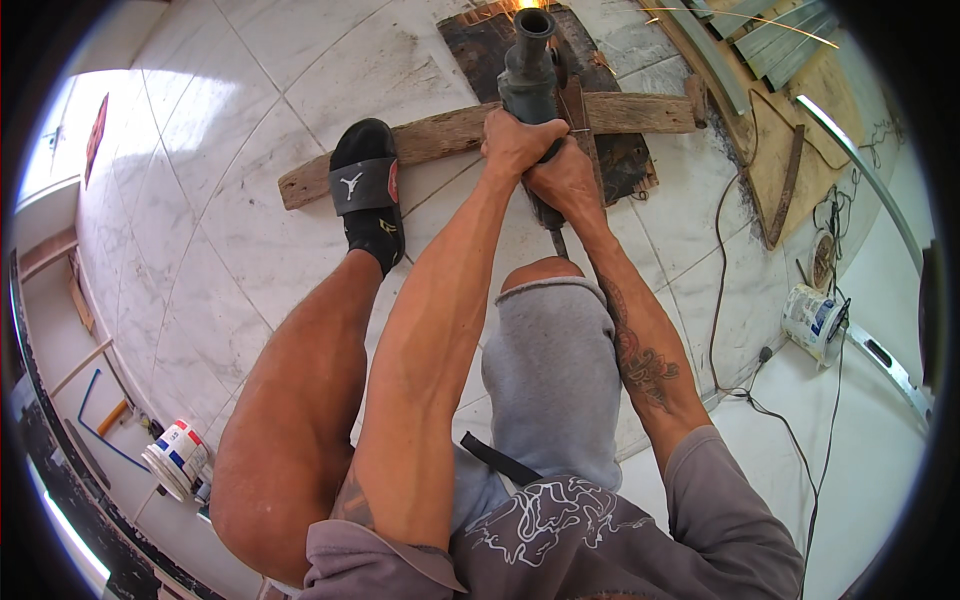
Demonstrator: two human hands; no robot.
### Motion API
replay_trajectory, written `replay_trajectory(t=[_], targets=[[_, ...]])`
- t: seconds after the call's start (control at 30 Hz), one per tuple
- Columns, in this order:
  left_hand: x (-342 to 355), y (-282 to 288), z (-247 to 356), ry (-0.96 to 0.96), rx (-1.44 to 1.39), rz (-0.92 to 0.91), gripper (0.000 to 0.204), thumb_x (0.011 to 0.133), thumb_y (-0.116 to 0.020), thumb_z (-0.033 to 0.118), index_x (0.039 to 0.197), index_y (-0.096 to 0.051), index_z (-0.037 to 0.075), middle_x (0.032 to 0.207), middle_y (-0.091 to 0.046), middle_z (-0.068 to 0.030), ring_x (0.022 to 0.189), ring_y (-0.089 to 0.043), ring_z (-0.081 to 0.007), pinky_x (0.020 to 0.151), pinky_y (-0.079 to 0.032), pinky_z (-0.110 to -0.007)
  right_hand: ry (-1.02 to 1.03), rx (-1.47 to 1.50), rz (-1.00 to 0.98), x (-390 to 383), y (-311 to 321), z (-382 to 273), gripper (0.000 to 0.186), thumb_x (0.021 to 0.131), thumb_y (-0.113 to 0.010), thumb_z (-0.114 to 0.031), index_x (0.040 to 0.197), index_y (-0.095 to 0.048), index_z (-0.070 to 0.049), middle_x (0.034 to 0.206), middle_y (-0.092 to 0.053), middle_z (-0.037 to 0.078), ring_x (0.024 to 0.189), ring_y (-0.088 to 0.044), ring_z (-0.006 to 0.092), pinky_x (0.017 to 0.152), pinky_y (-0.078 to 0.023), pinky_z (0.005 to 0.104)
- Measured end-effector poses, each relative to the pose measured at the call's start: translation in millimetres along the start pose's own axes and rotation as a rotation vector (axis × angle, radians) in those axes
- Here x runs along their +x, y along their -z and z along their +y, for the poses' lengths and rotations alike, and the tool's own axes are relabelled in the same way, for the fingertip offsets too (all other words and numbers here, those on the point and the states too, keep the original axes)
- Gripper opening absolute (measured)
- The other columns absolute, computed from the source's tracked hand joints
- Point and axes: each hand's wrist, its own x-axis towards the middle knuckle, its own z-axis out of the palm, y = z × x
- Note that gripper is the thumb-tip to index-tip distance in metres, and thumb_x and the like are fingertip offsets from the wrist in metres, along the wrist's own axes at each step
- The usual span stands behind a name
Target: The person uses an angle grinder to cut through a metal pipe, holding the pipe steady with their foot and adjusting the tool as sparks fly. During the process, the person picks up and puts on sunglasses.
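Note:
Both my hands are wrapped round a dark grey-green angle grinder (530,90) at the top middle. My left hand (515,142) closes on its body from the left. Just behind and to the right, my right hand (566,182) grips the rear part, close against the left. Bright sparks (530,5) fly at the tool's far end, with thin streaks to the right. Beside the grinder runs a narrow brown strip (580,125), crossing a weathered wooden plank (440,137). A dark, worn board (475,45) lies beneath. What the disc touches is hidden by the tool.
My foot in a black slide sandal (366,190) rests on the plank's left part. Metal profiles (785,45) and wood lie at the upper right. Black cables (718,290) trail over the tiled floor on the right, near a white bucket (812,322). Another bucket (178,458) stands lower left.

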Motion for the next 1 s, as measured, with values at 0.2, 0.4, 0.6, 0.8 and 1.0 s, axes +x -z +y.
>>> replay_trajectory(t=[0.2, 0.4, 0.6, 0.8, 1.0], targets=[[-2.0, -0.3, 1.6, -0.008, 0.021, -0.001, 0.049, 0.061, -0.084, 0.036, 0.091, -0.074, -0.002, 0.094, -0.074, -0.0145, 0.086, -0.072, -0.0241, 0.079, -0.055, -0.038, -0.013, 0.006, -0.042, 3.4, -3.8, 6.9, 0.07, 0.07, -0.078, -0.038, 0.114, -0.056, 0.012, 0.102, -0.069, 0.032, 0.101, -0.069, 0.0434, 0.088, -0.055, 0.0454], [-0.5, 8.0, 4.2, -0.025, 0.067, 0.023, 0.045, 0.067, -0.084, 0.031, 0.094, -0.072, -0.004, 0.092, -0.073, -0.0129, 0.083, -0.071, -0.02, 0.075, -0.055, -0.034, 0.03, 0.021, -0.017, 1.1, -3.9, -4.1, 0.069, 0.07, -0.077, -0.037, 0.113, -0.056, 0.012, 0.103, -0.069, 0.032, 0.102, -0.069, 0.0428, 0.088, -0.055, 0.0452], [-14.8, 19.8, 42.5, -0.059, -0.104, -0.024, 0.046, 0.07, -0.084, 0.03, 0.099, -0.072, -0.004, 0.095, -0.073, -0.0119, 0.083, -0.068, -0.018, 0.074, -0.055, -0.033, 0.009, -0.005, 0.004, -6.5, 21.1, -33.7, 0.067, 0.07, -0.077, -0.035, 0.114, -0.057, 0.011, 0.101, -0.069, 0.032, 0.102, -0.069, 0.0428, 0.087, -0.055, 0.0457], [-31.1, 28.0, 77.4, -0.088, -0.302, -0.086, 0.041, 0.076, -0.08, 0.025, 0.105, -0.069, -0.002, 0.097, -0.07, -0.0075, 0.084, -0.065, -0.0165, 0.073, -0.053, -0.032, 0.07, -0.033, 0.078, -14.6, 48.3, -55.4, 0.058, 0.07, -0.076, -0.031, 0.108, -0.059, 0.01, 0.102, -0.069, 0.032, 0.103, -0.067, 0.0444, 0.089, -0.053, 0.0447], [-53.5, 20.7, 100.2, -0.081, -0.478, -0.212, 0.044, 0.08, -0.079, 0.023, 0.113, -0.064, -0.001, 0.101, -0.067, -0.0071, 0.088, -0.064, -0.016, 0.077, -0.053, -0.031, 0.081, 0.259, -0.306, -25.1, 101.3, -52.1, 0.065, 0.066, -0.079, -0.033, 0.11, -0.061, 0.011, 0.104, -0.07, 0.031, 0.102, -0.069, 0.0415, 0.089, -0.054, 0.0425]])
